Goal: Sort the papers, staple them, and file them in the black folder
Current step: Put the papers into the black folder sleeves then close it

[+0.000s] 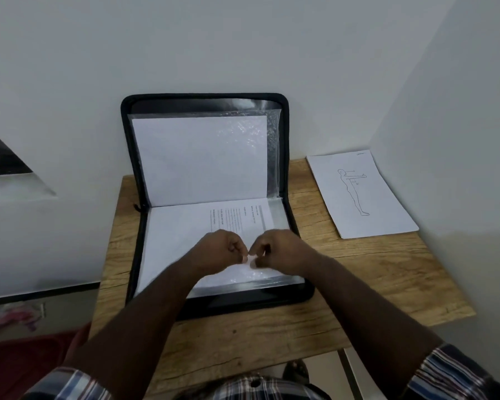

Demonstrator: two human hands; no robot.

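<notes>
The black folder [285, 157] stands open on the wooden table [358, 278], its upper half leaning against the wall. A clear sleeve [273, 145] in the upper half holds a blank white sheet [199, 157]. On the lower half lies a printed sheet [237, 216] inside another clear sleeve [243, 277]. My left hand [218, 251] and my right hand [280, 249] meet over the lower sleeve, each pinching its near plastic edge with thumb and fingertips. A loose paper with a line drawing of a standing figure [361, 194] lies at the table's right.
White walls close in behind and on the right. The table's front edge is near my body. A dark mat and pink items lie on the floor at left [18, 319]. No stapler is in view.
</notes>
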